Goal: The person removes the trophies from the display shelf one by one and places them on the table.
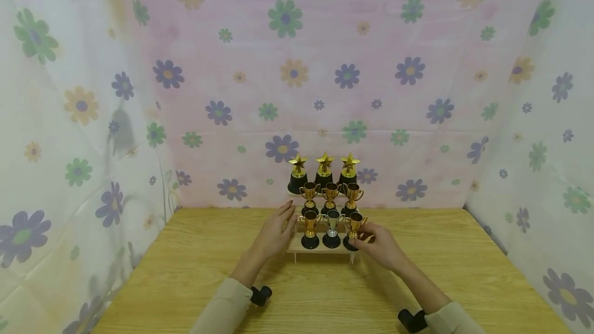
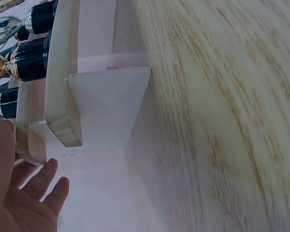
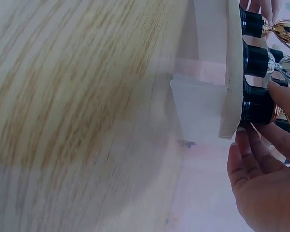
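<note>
A small tiered wooden stand [image 1: 301, 250] carries three rows of miniature trophies on black bases. On its lowest tier stand a gold cup [image 1: 310, 224], a silver cup [image 1: 332, 222] and, at the right end, another gold trophy cup [image 1: 355, 223]. My right hand [image 1: 381, 247] pinches this right-end cup low down, thumb and finger around its black base [image 3: 258, 105], which sits on the shelf. My left hand [image 1: 275, 235] is at the stand's left end, its fingers [image 2: 41, 179] extended beside the shelf ends and holding nothing.
Gold cups [image 1: 330, 193] fill the middle tier, and gold star trophies [image 1: 325, 163] the top one. The stand rests on a wood-grain table [image 1: 209, 272]. Flower-printed cloth [image 1: 306, 102] encloses the back and both sides. A black strap-like device [image 1: 261, 296] is at each wrist.
</note>
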`<state>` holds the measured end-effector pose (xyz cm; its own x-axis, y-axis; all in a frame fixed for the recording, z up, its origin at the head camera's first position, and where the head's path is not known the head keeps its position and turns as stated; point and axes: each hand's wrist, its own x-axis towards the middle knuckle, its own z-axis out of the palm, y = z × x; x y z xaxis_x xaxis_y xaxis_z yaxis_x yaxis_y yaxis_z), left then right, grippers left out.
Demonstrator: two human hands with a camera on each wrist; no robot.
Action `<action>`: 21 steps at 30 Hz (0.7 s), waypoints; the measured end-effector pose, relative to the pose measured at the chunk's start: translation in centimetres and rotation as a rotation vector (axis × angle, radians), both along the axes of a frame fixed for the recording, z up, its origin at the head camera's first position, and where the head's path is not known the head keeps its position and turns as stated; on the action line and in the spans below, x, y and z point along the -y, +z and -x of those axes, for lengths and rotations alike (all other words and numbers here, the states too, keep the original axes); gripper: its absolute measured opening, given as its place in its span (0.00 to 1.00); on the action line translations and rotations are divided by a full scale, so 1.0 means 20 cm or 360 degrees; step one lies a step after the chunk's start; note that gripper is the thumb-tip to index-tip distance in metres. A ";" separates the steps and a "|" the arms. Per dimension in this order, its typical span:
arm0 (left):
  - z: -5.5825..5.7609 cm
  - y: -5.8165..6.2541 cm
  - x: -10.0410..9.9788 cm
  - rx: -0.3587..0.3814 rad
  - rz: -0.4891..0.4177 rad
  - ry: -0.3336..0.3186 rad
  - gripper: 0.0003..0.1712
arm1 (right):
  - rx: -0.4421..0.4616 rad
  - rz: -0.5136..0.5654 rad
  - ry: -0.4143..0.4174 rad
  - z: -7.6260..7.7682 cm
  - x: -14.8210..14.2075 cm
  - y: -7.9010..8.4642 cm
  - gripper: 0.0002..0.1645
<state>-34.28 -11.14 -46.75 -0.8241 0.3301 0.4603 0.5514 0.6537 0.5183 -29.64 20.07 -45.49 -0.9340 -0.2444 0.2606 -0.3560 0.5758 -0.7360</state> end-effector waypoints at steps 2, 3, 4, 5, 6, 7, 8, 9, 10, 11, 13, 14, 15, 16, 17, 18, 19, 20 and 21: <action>0.00 -0.01 0.00 -0.0002 0.0001 0.0002 0.26 | -0.0009 -0.0001 0.0020 0.00 0.00 -0.01 0.12; -0.01 -0.02 0.01 -0.0004 0.0002 0.0003 0.26 | -0.0014 0.0000 0.0025 -0.01 0.00 -0.01 0.11; -0.01 -0.02 0.01 -0.0001 0.0000 0.0004 0.26 | -0.0020 -0.0001 0.0035 -0.01 0.00 -0.01 0.11; -0.02 -0.02 0.01 0.0003 0.0000 0.0006 0.26 | -0.0028 -0.0006 0.0046 -0.01 0.00 -0.02 0.11; -0.02 -0.02 0.01 0.0007 -0.0006 0.0004 0.25 | -0.0034 -0.0010 0.0053 -0.01 0.00 -0.02 0.10; -0.02 -0.02 0.01 0.0013 -0.0007 0.0005 0.25 | -0.0041 -0.0016 0.0061 -0.01 0.00 -0.02 0.10; -0.03 -0.02 0.01 0.0022 -0.0007 0.0008 0.25 | -0.0050 -0.0026 0.0069 -0.01 0.00 -0.02 0.09; -0.03 -0.01 0.01 0.0028 -0.0006 0.0008 0.25 | -0.0057 -0.0031 0.0080 -0.01 0.00 -0.02 0.09; -0.03 -0.01 0.00 0.0034 -0.0006 0.0007 0.25 | -0.0066 -0.0038 0.0089 -0.01 -0.01 -0.02 0.08; -0.03 0.00 0.00 0.0038 -0.0009 0.0007 0.25 | -0.0076 -0.0039 0.0094 0.00 -0.01 -0.01 0.08; -0.02 0.01 0.00 0.0033 -0.0006 0.0009 0.25 | -0.0092 -0.0032 0.0103 0.01 -0.01 0.00 0.07; -0.01 0.02 0.00 0.0028 -0.0004 0.0010 0.26 | -0.0093 -0.0030 0.0106 0.01 -0.01 0.00 0.07; 0.00 0.02 0.00 0.0025 0.0001 0.0012 0.26 | -0.0090 -0.0025 0.0108 0.02 -0.01 0.00 0.07; 0.00 0.02 -0.01 0.0025 -0.0001 0.0013 0.25 | -0.0089 -0.0029 0.0107 0.02 -0.02 0.01 0.08; 0.01 0.03 -0.01 0.0030 -0.0004 0.0016 0.25 | -0.0084 -0.0033 0.0108 0.03 -0.02 0.01 0.08; 0.01 0.03 -0.01 0.0035 -0.0006 0.0018 0.25 | -0.0076 -0.0039 0.0111 0.03 -0.02 0.01 0.08; 0.02 0.03 -0.01 0.0038 -0.0008 0.0022 0.25 | -0.0067 -0.0048 0.0112 0.03 -0.02 0.02 0.07; 0.02 0.03 -0.01 0.0045 -0.0010 0.0029 0.25 | -0.0065 -0.0054 0.0112 0.03 -0.02 0.02 0.07; 0.02 0.03 -0.01 0.0042 -0.0014 0.0034 0.25 | -0.0069 -0.0057 0.0112 0.03 -0.02 0.02 0.07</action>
